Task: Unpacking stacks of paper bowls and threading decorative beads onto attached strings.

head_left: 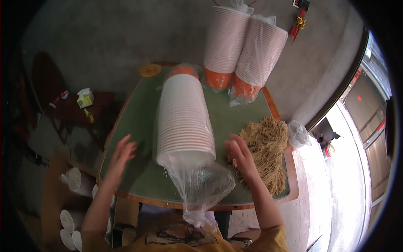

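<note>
A long stack of nested white paper tubs (184, 113) lies on the green table, sheathed in a clear plastic bag (203, 185). Its orange end points away from me; the bag's loose, bunched end hangs over the near table edge toward my shirt. My left hand (122, 152) hovers left of the stack, fingers apart, touching nothing. On the other side my right hand (238, 151) is raised with spread fingers, between the stack and a heap of tan strings (266, 153). Neither hand holds the stack.
Two bagged stacks of tubs, a left one (226, 42) and a right one (261, 54), stand at the table's far right. A round orange-yellow disc (150, 70) sits at the far left corner. More white tubs (70, 220) fill a cardboard box at lower left. A crumpled clear bag (299, 134) is right of the table.
</note>
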